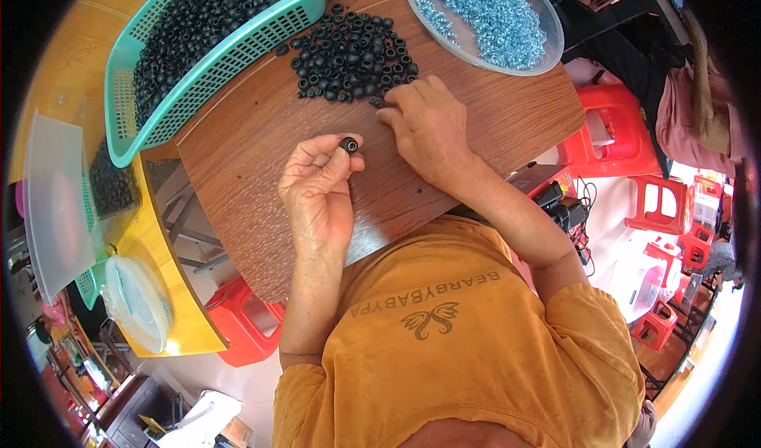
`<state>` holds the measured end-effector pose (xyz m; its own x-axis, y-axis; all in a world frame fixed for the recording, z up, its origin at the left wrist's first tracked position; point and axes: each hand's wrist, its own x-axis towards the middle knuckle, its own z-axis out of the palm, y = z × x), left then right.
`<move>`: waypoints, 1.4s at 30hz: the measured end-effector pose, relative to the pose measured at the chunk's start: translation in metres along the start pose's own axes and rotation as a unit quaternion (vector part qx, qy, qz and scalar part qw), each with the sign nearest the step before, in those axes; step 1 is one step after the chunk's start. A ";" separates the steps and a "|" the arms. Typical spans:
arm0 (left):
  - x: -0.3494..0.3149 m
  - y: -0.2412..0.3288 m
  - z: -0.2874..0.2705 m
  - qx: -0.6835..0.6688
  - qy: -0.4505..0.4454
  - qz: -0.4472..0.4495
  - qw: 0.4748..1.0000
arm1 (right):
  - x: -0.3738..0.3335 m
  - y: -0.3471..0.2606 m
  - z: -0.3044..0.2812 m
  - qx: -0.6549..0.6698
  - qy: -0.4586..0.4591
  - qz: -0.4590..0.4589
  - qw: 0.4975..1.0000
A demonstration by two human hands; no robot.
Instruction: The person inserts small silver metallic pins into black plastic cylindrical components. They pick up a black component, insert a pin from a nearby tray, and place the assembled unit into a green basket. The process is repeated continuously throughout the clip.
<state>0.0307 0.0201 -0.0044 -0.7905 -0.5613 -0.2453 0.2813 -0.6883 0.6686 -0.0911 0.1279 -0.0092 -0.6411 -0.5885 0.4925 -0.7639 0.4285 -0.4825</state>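
The left hand (pixel 317 186) pinches a small black ring (pixel 349 144) between thumb and fingertips, holding it just above the brown wooden table (pixel 254 131). The ring is round, dull black, rubber-like, with a hole through its middle that faces up toward the camera. The right hand (pixel 432 127) lies palm down on the table, its fingertips touching the near edge of a loose pile of black rings (pixel 353 52); whether they grip one cannot be told. The two hands are near each other but apart. Beyond the pile, a teal mesh basket (pixel 214 60) holds many more of the same black rings. To the right of it sits a clear round tray (pixel 547 20) filled with small pale-blue metal screws (pixel 483 12). Red plastic stools (pixel 614 127) stand on the floor beside the table.
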 end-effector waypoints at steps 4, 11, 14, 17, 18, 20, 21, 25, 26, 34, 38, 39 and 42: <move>0.000 0.001 -0.002 -0.012 -0.017 -0.006 1.000 | 0.003 -0.002 0.004 -0.037 -0.001 -0.044 0.998; -0.002 0.003 0.000 0.015 0.008 0.000 1.000 | -0.005 -0.001 -0.001 -0.032 -0.022 -0.039 0.998; -0.001 0.003 0.002 0.021 0.014 0.000 1.000 | -0.009 -0.004 -0.013 -0.030 -0.055 -0.022 0.998; -0.001 0.002 0.002 0.025 0.013 0.000 1.000 | -0.008 -0.007 -0.019 -0.031 -0.060 -0.017 0.998; -0.001 0.003 0.003 0.027 0.011 0.001 1.000 | -0.006 -0.009 -0.018 -0.035 -0.055 -0.027 0.998; -0.001 0.003 0.003 0.025 0.007 -0.005 1.000 | -0.004 -0.009 -0.015 -0.046 -0.057 -0.052 0.996; -0.001 0.003 0.003 0.024 0.006 -0.007 1.000 | -0.005 -0.007 -0.011 -0.054 -0.063 -0.068 0.994; -0.001 0.004 0.004 0.019 0.007 -0.009 1.000 | -0.003 -0.011 -0.009 -0.056 -0.067 -0.097 0.991; -0.002 0.003 0.004 0.013 0.002 -0.012 1.000 | -0.004 -0.010 -0.009 -0.036 -0.061 -0.083 0.994; -0.002 -0.003 0.013 -0.011 -0.009 -0.046 0.999 | -0.002 -0.011 -0.035 0.270 -0.051 0.094 0.957; -0.003 -0.005 0.022 -0.026 -0.026 -0.044 0.998 | -0.005 -0.011 -0.040 0.360 -0.049 0.133 0.922; -0.003 -0.006 0.023 -0.032 -0.030 -0.044 0.998 | -0.005 -0.013 -0.041 0.380 -0.040 0.146 0.912; -0.005 -0.006 0.028 -0.025 -0.020 -0.055 0.998 | -0.007 -0.017 -0.043 0.475 -0.026 0.173 0.863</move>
<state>0.0173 0.0398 0.0122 -0.8394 -0.4623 -0.2858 0.2169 -0.7672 0.6036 -0.0763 0.1540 0.0265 -0.7964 -0.5777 0.1786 -0.1075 -0.1554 -0.9820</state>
